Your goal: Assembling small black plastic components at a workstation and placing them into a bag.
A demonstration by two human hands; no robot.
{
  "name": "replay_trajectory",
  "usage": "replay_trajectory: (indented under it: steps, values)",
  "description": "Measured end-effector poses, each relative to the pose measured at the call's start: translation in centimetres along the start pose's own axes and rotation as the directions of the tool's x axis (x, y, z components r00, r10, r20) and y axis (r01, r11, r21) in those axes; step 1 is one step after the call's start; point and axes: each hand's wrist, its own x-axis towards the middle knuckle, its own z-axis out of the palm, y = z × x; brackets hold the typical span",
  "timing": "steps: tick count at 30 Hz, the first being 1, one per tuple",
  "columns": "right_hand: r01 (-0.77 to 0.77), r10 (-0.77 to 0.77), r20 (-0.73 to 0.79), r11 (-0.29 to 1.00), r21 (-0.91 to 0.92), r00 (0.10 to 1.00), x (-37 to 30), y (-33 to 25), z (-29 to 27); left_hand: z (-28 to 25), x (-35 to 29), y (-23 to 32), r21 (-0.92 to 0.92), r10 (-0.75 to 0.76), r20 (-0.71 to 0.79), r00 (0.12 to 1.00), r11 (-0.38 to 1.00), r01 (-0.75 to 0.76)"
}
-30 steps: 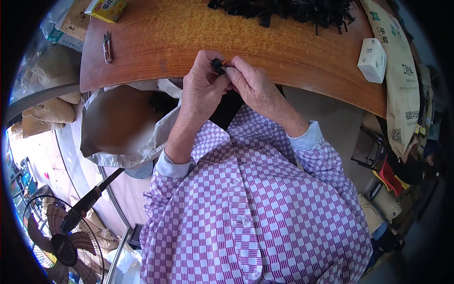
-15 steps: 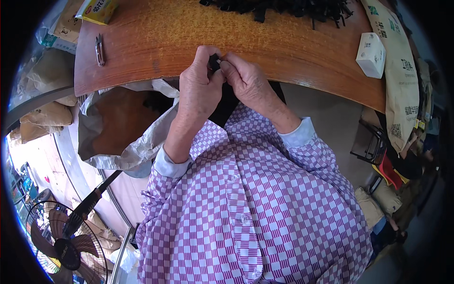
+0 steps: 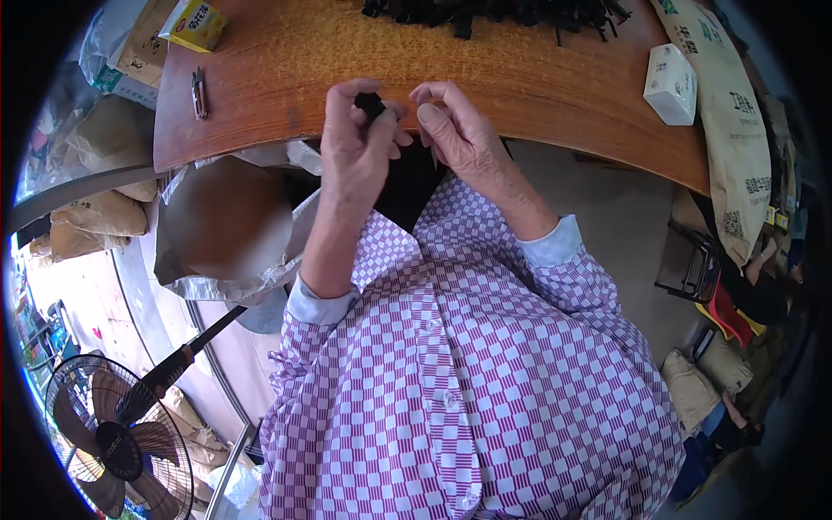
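Note:
My left hand (image 3: 357,147) pinches a small black part (image 3: 370,105) between thumb and fingertips, just over the near edge of the wooden table (image 3: 286,78). My right hand (image 3: 459,134) hovers right beside it with fingers loosely curled and apart, holding nothing I can see. A pile of similar black parts (image 3: 511,12) lies at the far side of the table. Both forearms wear purple-and-white checked sleeves.
A white box (image 3: 670,83) sits at the table's right, a printed sack (image 3: 728,113) beyond it. A small metal tool (image 3: 199,92) and a yellow carton (image 3: 195,22) lie at the left. A plastic-lined bag (image 3: 225,230) hangs below the table edge; a fan (image 3: 117,446) stands lower left.
Both hands were pressed together on the black part; now they have separated, the part staying in the left hand and the right hand drawn slightly away.

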Motion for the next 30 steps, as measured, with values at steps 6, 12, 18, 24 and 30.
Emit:
replay_trajectory:
  steps: [6, 12, 18, 24, 30]
  values:
    - [-0.156, 0.139, 0.093, 0.964, 0.214, 0.986, -0.2, -0.7, -1.1, -1.0, -0.3, 1.2, -0.563, -0.257, 0.273, 0.927, 0.738, 0.371]
    - [-0.295, 0.174, 0.27, 0.803, 0.517, 0.947, 0.2, -0.1, -2.1, -1.3, -0.8, 0.8, -0.574, -0.172, 0.532, 0.829, 0.647, 0.502]
    - [-0.391, 0.215, 0.384, 0.79, 0.472, 0.898, 0.4, 0.0, -2.4, -1.5, -0.9, 0.0, -0.445, -0.157, 0.547, 0.822, 0.777, 0.445]
    - [-0.259, 0.194, 0.281, 0.942, 0.215, 0.94, 0.8, 0.3, -1.8, -0.8, -1.0, 0.2, -0.089, -0.095, 0.404, 0.91, 0.986, 0.142]
    - [-0.328, 0.286, 0.187, 0.908, 0.259, 0.94, -0.2, -2.3, -0.1, -0.9, -0.9, -1.6, -0.139, -0.043, 0.166, 0.985, 0.988, 0.067]
